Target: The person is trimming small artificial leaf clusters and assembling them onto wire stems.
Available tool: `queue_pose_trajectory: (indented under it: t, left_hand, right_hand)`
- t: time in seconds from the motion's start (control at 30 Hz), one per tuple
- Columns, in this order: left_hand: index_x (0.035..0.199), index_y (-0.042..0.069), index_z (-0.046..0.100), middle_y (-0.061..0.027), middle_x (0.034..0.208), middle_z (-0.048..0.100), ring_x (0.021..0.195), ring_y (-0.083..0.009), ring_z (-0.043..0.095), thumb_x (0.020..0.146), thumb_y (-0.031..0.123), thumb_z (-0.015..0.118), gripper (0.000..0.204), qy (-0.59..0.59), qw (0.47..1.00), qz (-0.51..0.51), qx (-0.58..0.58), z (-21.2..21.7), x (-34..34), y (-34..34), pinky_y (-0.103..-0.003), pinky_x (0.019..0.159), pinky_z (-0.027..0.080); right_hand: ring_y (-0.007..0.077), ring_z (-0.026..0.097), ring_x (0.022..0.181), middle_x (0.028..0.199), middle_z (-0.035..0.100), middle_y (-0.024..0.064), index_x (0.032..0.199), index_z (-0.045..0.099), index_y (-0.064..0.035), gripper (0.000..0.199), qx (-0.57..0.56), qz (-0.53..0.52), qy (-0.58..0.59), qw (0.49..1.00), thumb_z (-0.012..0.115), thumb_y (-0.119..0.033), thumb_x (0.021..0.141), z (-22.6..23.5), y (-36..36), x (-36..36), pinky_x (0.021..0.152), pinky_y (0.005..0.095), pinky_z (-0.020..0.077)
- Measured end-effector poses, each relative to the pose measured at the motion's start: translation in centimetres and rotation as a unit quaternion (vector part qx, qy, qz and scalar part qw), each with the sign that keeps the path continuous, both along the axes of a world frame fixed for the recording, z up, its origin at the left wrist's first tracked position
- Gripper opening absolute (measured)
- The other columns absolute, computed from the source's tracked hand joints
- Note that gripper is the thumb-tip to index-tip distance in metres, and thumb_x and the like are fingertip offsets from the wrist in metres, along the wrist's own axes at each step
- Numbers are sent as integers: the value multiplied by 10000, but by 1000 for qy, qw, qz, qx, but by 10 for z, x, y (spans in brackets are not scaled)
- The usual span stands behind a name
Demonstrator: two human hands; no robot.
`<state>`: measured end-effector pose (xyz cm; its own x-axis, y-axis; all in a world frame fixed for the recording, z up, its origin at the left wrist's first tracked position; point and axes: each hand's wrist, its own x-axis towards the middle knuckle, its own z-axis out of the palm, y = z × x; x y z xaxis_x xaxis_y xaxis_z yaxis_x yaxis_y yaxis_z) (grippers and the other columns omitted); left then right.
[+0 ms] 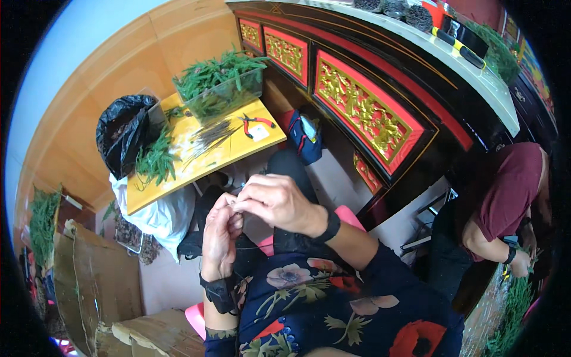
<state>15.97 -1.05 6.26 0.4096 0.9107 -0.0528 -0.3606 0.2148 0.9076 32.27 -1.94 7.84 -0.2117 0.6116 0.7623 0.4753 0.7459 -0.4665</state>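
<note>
Nearest the camera, the person's left hand (219, 235) and right hand (275, 202) meet over the lap, above the dark floral sleeve (333, 303). Both are closed in a pinch, fingertips together around something very thin and dark, seemingly a fine wire or stem (238, 204); what exactly it is cannot be told. A thin dark strand runs across below the left hand toward the right wrist.

Just beyond stands the low yellow wooden table (238, 152). On it lie a loose bundle of thin dark wire lengths (211, 135), red-handled pliers (257, 122) resting unused, a heap of cut green sprigs (156, 159) at the near left, and a clear plastic tub heaped with green foliage (221, 86) at the far end. A black plastic bag (126, 134) sits at the table's left edge.

Judging by this, the work appears to be mid-way: plenty of wires and greenery remain unused, and no finished pieces can be made out.

Further right, another person in a maroon shirt (505, 193) bends over more greenery, before a black cabinet with red and gold carved panels (363, 113).
</note>
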Motion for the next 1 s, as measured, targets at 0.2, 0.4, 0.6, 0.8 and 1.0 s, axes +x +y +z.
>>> queue_pose_trajectory:
  t: [0.2, 0.4, 0.6, 0.8, 1.0]
  left_hand:
    - [815, 84, 460, 73, 617, 282, 507, -29, 236, 893, 148, 479, 102, -46, 993, -99, -46, -12, -12, 7, -192, 438, 167]
    - [868, 79, 480, 73, 654, 331, 529, -21, 269, 907, 146, 488, 78, -36, 991, -116, -55, -24, -17, 8, -176, 455, 192]
    - [954, 29, 511, 53, 690, 353, 581, -39, 316, 927, 160, 458, 144, -64, 984, -150, -74, -31, -23, 12, -185, 491, 236]
    - [962, 22, 517, 57, 699, 368, 570, -29, 293, 933, 150, 461, 143, -24, 989, -137, -40, -29, -23, 12, -177, 492, 217]
    - [972, 31, 515, 32, 695, 416, 589, -43, 361, 940, 156, 465, 138, 101, 992, -52, 61, -32, -15, 8, -208, 510, 299]
  right_hand:
    - [207, 593, 717, 900, 551, 98, 912, 672, -22, 209, -33, 99, -6, 994, 684, 33, 711, -5, 6, 9, 628, 292, 495]
    - [236, 631, 784, 922, 615, 108, 890, 671, -31, 184, 60, 85, -70, 992, 653, 47, 724, -18, 14, 7, 647, 302, 512]
    - [270, 660, 790, 887, 665, 127, 912, 680, -22, 194, 52, 90, -22, 994, 704, 0, 721, -35, 23, 9, 669, 310, 531]
    - [268, 665, 789, 904, 672, 128, 901, 679, -26, 217, 92, 70, -51, 992, 717, -3, 689, -35, 26, 6, 670, 309, 536]
    - [267, 652, 741, 851, 666, 102, 842, 663, -28, 114, 81, 13, -60, 995, 686, -34, 731, -40, 22, 1, 631, 328, 519]
